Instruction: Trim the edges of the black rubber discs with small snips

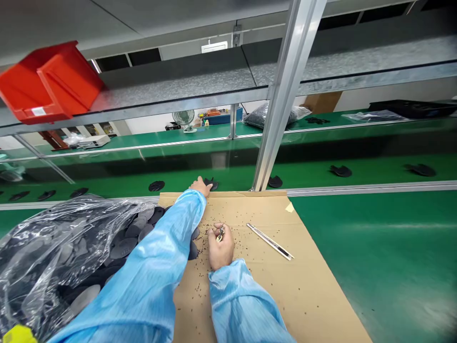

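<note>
My left hand [201, 186] reaches past the cardboard's far edge to the green belt. Its fingers are closed at the edge of a flat black piece [213, 184], which looks like soft rubber or foam. Over the cardboard [264, 290], my right hand [221, 247] is curled round a small metal cutting tool [220, 233] with a pale yellow grip, mostly hidden in the fist. A utility knife [270, 241] lies to its right. Tiny dark scraps are scattered around the right hand. Several round black pieces [123, 247] spill from a clear plastic bag [71, 238] at left.
More black pieces lie spaced along the green belt [235, 176], one of them a disc [156, 186]. A metal post [282, 95] rises beyond the cardboard. A red bin [53, 83] sits on the overhead shelf [178, 76]. A small fan [183, 119] stands farther back.
</note>
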`<state>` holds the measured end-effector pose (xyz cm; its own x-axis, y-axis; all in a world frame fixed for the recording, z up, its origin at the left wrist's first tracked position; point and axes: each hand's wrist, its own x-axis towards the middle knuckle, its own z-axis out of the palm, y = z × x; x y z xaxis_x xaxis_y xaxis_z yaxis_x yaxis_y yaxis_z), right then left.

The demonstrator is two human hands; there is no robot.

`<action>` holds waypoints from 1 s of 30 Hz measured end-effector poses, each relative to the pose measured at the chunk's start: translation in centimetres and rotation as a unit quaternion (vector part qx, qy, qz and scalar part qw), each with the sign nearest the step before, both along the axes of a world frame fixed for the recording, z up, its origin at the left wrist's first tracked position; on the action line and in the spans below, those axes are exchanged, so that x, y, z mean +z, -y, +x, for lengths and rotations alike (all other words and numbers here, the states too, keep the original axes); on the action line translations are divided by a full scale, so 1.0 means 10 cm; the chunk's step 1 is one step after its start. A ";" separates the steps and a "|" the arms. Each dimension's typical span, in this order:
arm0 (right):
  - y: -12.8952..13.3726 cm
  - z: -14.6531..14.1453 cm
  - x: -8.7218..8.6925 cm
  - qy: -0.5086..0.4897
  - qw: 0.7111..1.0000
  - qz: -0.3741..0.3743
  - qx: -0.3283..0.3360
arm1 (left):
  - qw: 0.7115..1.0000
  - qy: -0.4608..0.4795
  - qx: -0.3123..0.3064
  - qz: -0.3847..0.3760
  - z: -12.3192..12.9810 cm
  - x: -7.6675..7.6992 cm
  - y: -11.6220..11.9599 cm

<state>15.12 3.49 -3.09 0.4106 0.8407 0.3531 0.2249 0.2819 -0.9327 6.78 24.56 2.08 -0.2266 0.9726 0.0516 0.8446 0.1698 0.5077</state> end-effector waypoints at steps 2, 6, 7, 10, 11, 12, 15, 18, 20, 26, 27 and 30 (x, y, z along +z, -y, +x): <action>0.01 0.00 0.00 0.013 1.000 0.004 0.003 | 0.999 0.023 0.021 -0.001 0.10 0.00 -0.02; 0.00 0.00 -0.01 0.029 0.999 0.006 0.013 | 0.996 0.075 0.032 0.024 0.18 0.03 0.01; 0.00 0.00 -0.01 0.028 1.000 0.003 0.013 | 0.995 0.090 0.029 0.036 0.18 0.04 0.03; -0.01 0.01 -0.05 0.019 1.000 -0.009 0.011 | 0.988 0.137 0.008 0.070 0.13 0.13 0.12; -0.02 0.01 -0.06 0.018 1.000 -0.013 0.012 | 0.985 0.154 -0.001 0.081 0.10 0.18 0.17; -0.02 0.00 -0.07 0.018 1.000 -0.016 0.013 | 0.981 0.173 -0.009 0.091 0.06 0.22 0.24; -0.02 -0.01 -0.07 0.028 0.999 -0.013 0.017 | 0.963 0.236 -0.031 0.122 -0.08 0.36 0.55; 0.01 -0.01 -0.02 0.066 0.998 -0.009 0.019 | 0.936 0.321 -0.044 0.139 -0.28 0.44 1.04; 0.04 -0.01 0.03 0.106 0.994 -0.007 0.034 | 0.882 0.455 -0.041 0.119 -0.46 0.44 1.43; 0.13 0.06 0.13 0.182 0.979 0.029 0.084 | 0.706 0.707 0.032 0.029 -0.88 0.17 2.34; 0.15 0.06 0.14 0.205 0.973 0.035 0.098 | 0.686 0.726 0.034 0.032 -0.91 0.10 2.41; 0.21 0.05 0.16 0.285 0.946 0.054 0.144 | 0.650 0.759 0.025 0.028 -0.97 -0.08 2.49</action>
